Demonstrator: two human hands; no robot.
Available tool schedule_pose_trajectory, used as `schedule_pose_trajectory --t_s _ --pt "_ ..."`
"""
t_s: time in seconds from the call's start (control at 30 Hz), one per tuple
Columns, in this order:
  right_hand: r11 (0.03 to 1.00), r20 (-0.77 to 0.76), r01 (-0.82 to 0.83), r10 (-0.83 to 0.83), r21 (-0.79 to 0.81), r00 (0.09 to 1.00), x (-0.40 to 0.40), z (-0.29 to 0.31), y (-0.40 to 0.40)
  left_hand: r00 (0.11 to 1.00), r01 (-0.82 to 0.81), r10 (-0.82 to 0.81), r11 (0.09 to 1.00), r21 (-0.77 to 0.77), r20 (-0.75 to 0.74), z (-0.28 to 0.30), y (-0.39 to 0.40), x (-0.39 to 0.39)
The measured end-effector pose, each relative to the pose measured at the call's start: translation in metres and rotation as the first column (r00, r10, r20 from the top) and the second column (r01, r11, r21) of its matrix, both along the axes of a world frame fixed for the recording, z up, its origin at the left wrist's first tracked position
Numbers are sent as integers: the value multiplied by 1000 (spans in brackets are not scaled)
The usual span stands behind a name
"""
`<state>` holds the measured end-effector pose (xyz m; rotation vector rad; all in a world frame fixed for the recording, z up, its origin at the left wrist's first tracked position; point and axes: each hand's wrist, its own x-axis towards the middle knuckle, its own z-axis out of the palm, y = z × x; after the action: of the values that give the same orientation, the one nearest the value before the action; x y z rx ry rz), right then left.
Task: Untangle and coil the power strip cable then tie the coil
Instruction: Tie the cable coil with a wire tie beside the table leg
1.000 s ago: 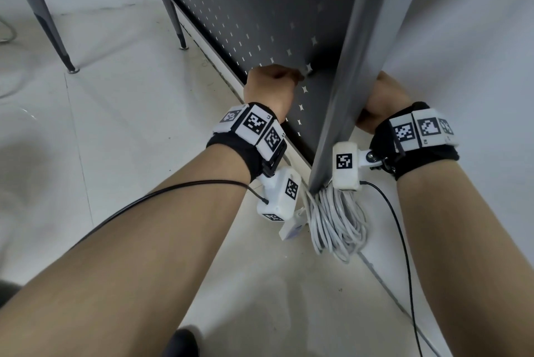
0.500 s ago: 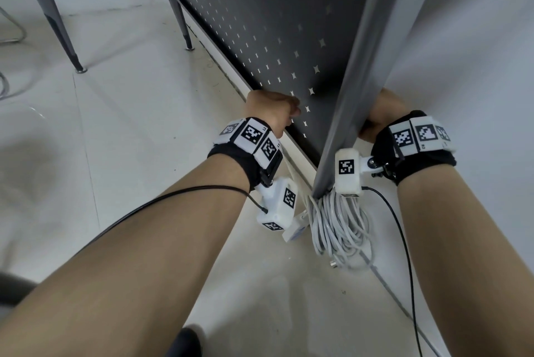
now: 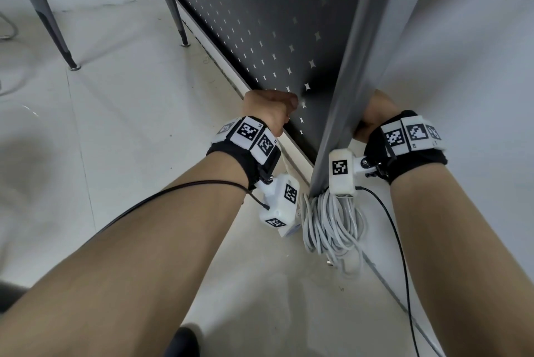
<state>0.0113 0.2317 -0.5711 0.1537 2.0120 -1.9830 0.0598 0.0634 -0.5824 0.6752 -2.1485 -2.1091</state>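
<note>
A grey metal leg stands on the pale floor, and everything here sits close to it. The white power strip cable lies on the floor at the foot of the leg, bunched in many loose loops. A bit of a white power strip peeks out just left of the loops.

The left hand is left of the leg, up against the dark pegboard panel. Its fingers are curled, but what they hold is hidden. The right hand is just right of the leg, partly behind it, so its grip cannot be told.

Both wrists wear black bands with white marker blocks.
</note>
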Motion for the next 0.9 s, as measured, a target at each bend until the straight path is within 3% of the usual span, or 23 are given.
schedule_pose_trajectory --t_s 0.5,0.9 --pt "999 -10 -22 23 36 1000 -3 0 2 1000 4 -5 998 65 26 2 4 1" --pt "998 -64 -60 59 -13 996 -2 -1 -1 981 25 22 971 237 -194 -4 -1 5"
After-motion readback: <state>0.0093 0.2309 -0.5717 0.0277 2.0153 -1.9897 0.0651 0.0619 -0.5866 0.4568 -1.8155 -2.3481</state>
